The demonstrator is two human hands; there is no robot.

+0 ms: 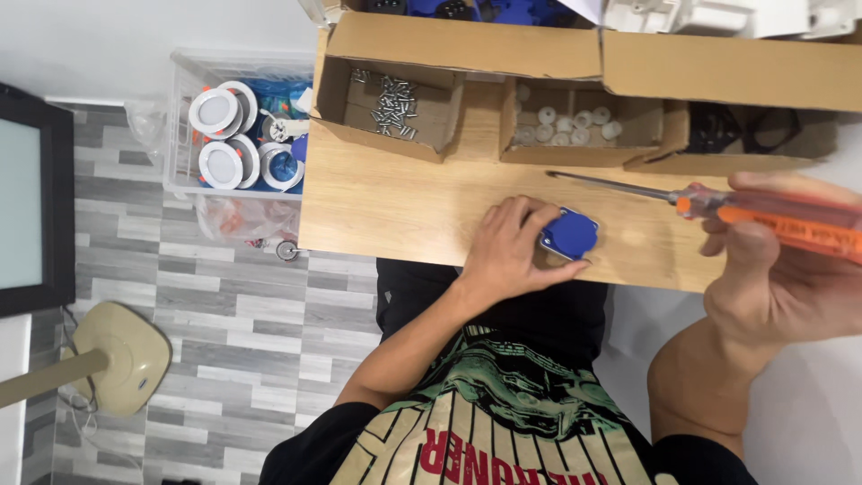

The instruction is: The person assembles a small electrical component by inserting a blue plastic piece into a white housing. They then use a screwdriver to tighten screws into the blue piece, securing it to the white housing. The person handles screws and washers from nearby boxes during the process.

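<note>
Half of the orange screwdriver (718,201) handle runs off the right edge of the frame, and the right hand (772,278) wrapped round it looms close and blurred. The far cardboard boxes (467,45) are cut off at the top; one holds screws (393,106), another white rings (566,124). The wooden table (395,202) stands over grey plank flooring (224,314), a clear bin (193,72) at upper left. Centre frame, the left hand (507,247) pinches a small blue square part (570,233) against the table's near edge.
</note>
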